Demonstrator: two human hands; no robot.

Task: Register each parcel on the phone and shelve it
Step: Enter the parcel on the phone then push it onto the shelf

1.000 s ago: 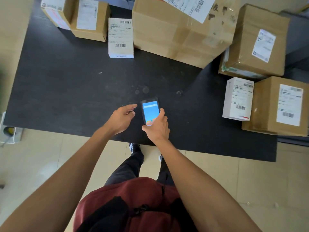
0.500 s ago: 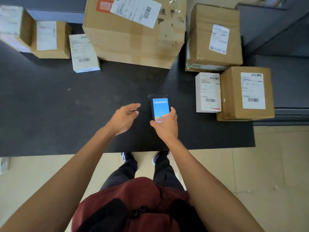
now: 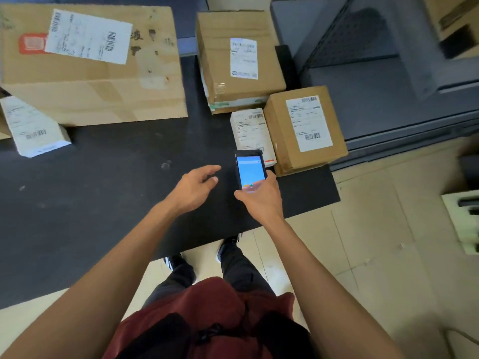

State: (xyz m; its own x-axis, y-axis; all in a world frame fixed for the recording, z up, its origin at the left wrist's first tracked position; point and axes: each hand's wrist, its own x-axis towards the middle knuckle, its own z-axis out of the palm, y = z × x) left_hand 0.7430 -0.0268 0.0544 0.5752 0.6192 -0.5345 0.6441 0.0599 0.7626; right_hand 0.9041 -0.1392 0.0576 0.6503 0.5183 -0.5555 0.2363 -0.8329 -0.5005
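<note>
Hands come first at frame centre: the right hand (image 3: pixel 261 200) grips the phone (image 3: pixel 250 172), lit screen up, probably to scan a label, while the left hand (image 3: pixel 194 187) hovers empty, fingers loosely spread, over the black table (image 3: pixel 103 190). Just beyond the phone lies a small white parcel (image 3: pixel 250 130) beside a brown box (image 3: pixel 304 128). Further parcels sit along the upper frame, and grey shelving (image 3: pixel 375 81) fills the upper right.

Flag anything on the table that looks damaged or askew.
The large cardboard box at the back left has dark stains and scuffs on top, and its shipping label sits crooked. The other parcels look intact.
</note>
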